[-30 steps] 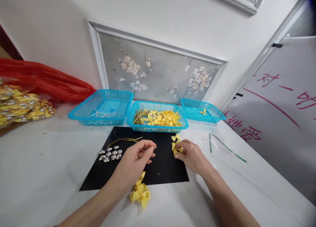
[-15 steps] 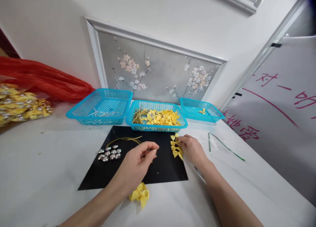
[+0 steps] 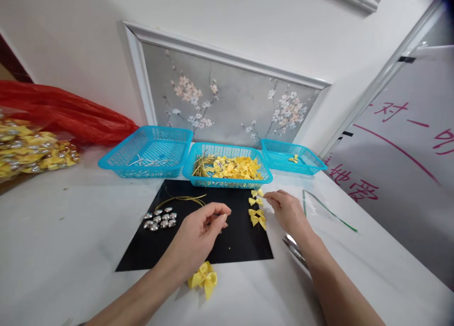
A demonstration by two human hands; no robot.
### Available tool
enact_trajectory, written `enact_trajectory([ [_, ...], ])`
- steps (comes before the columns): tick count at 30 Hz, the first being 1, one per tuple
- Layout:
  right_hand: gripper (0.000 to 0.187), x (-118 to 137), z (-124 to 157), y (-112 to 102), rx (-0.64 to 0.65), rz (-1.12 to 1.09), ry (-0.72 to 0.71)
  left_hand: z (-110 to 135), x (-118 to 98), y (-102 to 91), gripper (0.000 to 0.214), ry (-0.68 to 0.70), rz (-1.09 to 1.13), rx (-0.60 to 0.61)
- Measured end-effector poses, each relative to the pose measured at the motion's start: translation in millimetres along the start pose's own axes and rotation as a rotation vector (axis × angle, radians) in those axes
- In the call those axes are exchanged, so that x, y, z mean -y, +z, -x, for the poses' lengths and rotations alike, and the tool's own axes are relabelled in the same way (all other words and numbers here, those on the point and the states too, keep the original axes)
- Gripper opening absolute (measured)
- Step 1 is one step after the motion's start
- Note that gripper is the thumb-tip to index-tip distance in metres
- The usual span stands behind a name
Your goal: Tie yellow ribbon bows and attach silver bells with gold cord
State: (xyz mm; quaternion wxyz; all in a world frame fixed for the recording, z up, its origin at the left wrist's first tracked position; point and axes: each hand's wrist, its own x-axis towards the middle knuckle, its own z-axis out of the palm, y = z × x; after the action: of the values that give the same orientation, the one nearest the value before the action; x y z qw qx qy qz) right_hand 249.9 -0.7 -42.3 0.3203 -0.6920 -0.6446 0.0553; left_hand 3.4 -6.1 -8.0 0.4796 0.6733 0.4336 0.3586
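Now, the left hand (image 3: 202, 227) is curled, thumb and fingertips near together; the right hand (image 3: 289, 212) makes a similar pinch. Whether either grips something, I cannot tell. Small yellow bows (image 3: 256, 202) lie just left of the right fingertips, on black mat (image 3: 243, 243).

Bows (image 3: 256, 201) are yellow, beads (image 3: 166, 217) silver, wires (image 3: 181, 197) gold, mat (image 3: 244, 243) black, baskets (image 3: 229, 180) blue, panel (image 3: 230, 104) blossom-patterned.
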Motion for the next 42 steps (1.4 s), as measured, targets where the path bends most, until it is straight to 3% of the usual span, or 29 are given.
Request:
enact_trajectory([
  [4, 0.029, 14.0, 8.1, -4.4, -0.003, -0.062, -0.003, -6.4, -4.9, -11.4, 0.017, 0.023, 0.001, -0.127],
  [8, 0.021, 44.0, 21.7, -2.7, 0.173, -0.177, -0.107, -12.0, -5.1, -26.7, 0.017, 0.023, -0.003, -0.208],
  [11, 0.019, 62.8, 29.7, -0.6, 0.205, -0.286, -0.127, -13.2, -2.3, -30.5, 0.018, 0.014, -0.006, -0.218],
  [14, 0.014, 81.0, 39.4, 9.2, 0.236, -0.335, -0.251, -12.6, -0.9, -27.7, 0.017, 0.014, -0.001, -0.187],
  [16, 0.016, 94.2, 47.8, 20.5, 0.323, -0.298, -0.303, -11.9, -1.6, -25.3, 0.016, 0.017, -0.002, -0.177],
  [20, 0.015, 112.1, 59.3, 41.2, 0.388, -0.106, -0.270, -11.8, -3.5, -24.8, 0.016, 0.019, -0.016, -0.177],
  [23, 0.014, 109.6, 57.4, 44.1, 0.370, -0.146, -0.266, -12.4, -3.3, -28.2, 0.016, 0.018, -0.038, -0.160],
  [27, 0.015, 95.2, 49.1, 33.1, 0.245, -0.320, -0.214, -10.2, -6.8, -30.9, 0.018, -0.028, -0.036, -0.053],
  [30, 0.015, 89.6, 46.5, 22.0, 0.185, -0.410, -0.195, -5.9, -13.1, -27.7, 0.019, -0.146, 0.081, 0.076],
  [33, 0.013, 89.4, 47.1, 13.1, 0.153, -0.535, -0.186, -2.7, -16.0, -23.7, 0.015, -0.180, 0.206, 0.137],
  [38, 0.029, 86.6, 45.5, 6.1, 0.180, -0.947, -0.177, -1.0, -13.0, -19.7, 0.016, -0.267, 0.511, 0.193],
  [42, 0.015, 84.8, 41.7, 3.6, 0.281, -0.982, -0.152, 1.6, -14.2, -10.9, 0.020, -0.340, 0.630, 0.226],
])
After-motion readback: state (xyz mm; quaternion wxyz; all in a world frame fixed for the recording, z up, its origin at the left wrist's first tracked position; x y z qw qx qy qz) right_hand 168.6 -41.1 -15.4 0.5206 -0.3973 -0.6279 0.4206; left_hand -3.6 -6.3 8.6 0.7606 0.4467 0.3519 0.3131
